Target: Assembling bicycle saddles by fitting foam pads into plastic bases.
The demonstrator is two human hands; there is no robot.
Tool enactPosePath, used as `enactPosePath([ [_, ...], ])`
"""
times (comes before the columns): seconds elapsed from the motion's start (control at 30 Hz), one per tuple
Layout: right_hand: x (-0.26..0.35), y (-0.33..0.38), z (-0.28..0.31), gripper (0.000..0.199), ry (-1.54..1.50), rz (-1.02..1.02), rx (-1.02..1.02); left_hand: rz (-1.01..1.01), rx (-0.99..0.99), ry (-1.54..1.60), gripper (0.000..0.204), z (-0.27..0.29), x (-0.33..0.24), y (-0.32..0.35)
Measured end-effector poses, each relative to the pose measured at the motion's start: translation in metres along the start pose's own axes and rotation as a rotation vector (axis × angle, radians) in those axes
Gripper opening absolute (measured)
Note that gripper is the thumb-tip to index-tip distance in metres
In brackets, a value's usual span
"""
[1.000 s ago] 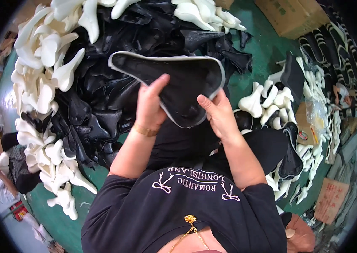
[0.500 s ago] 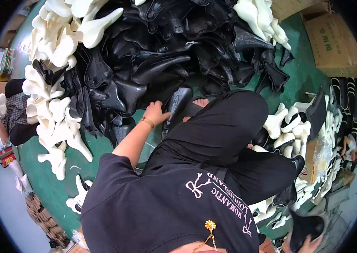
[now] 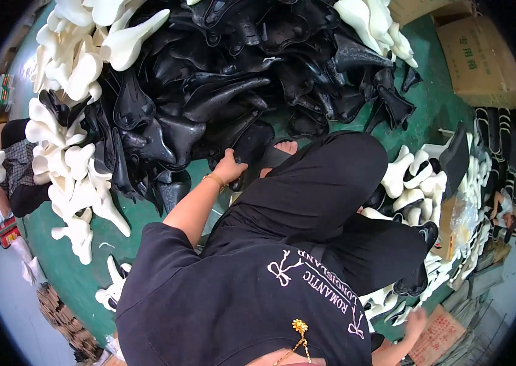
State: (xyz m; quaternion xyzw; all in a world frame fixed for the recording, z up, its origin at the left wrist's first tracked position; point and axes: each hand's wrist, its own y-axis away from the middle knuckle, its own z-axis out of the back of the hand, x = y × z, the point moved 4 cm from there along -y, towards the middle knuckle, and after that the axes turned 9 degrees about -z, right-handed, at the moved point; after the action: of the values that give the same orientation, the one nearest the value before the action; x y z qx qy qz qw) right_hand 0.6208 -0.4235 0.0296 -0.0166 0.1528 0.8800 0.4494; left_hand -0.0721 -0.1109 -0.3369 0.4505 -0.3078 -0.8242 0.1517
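My left hand [image 3: 228,168] has its fingers closed on the edge of a black bicycle saddle shell [image 3: 253,144], just in front of my bent leg and sandalled foot. Beyond it rises a big heap of black saddle shells [image 3: 175,137], tangled at many angles. Far over at the lower right, my right hand [image 3: 415,323] is reached out beside my body and blurred. No saddle shows in it, and its fingers are too smeared to read. White saddle pads [image 3: 386,300] lie close to that hand.
White saddle pads [image 3: 75,165] are piled left of the heap, more [image 3: 416,177] to the right. A carton [image 3: 483,61] stands at the far right; a flattened carton piece [image 3: 437,334] lies lower right. One person [image 3: 14,158] sits at the left, another [image 3: 503,208] far right.
My right hand no longer shows the black saddle it held at the lower right, and has shifted up and left. My left hand has closed on a black shell, which now lies at another angle.
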Motion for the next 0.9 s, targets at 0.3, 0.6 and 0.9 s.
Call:
enactPosePath([
  [0.3, 0.389, -0.010, 0.074, 0.034, -0.514, 0.736, -0.145, 0.207, 0.172, 0.949, 0.061, 0.057, -0.062, 0.030],
  [0.6, 0.603, 0.094, 0.071, 0.064, -0.225, 1.592, -0.682, -0.482, 0.446, 0.840, 0.084, 0.148, -0.226, 0.101],
  [0.9, 0.551, -0.041, 0.109, 0.026, -0.898, 0.837, -0.402, -0.825, 0.528, 0.517, 0.081, 0.122, -0.281, 0.026],
])
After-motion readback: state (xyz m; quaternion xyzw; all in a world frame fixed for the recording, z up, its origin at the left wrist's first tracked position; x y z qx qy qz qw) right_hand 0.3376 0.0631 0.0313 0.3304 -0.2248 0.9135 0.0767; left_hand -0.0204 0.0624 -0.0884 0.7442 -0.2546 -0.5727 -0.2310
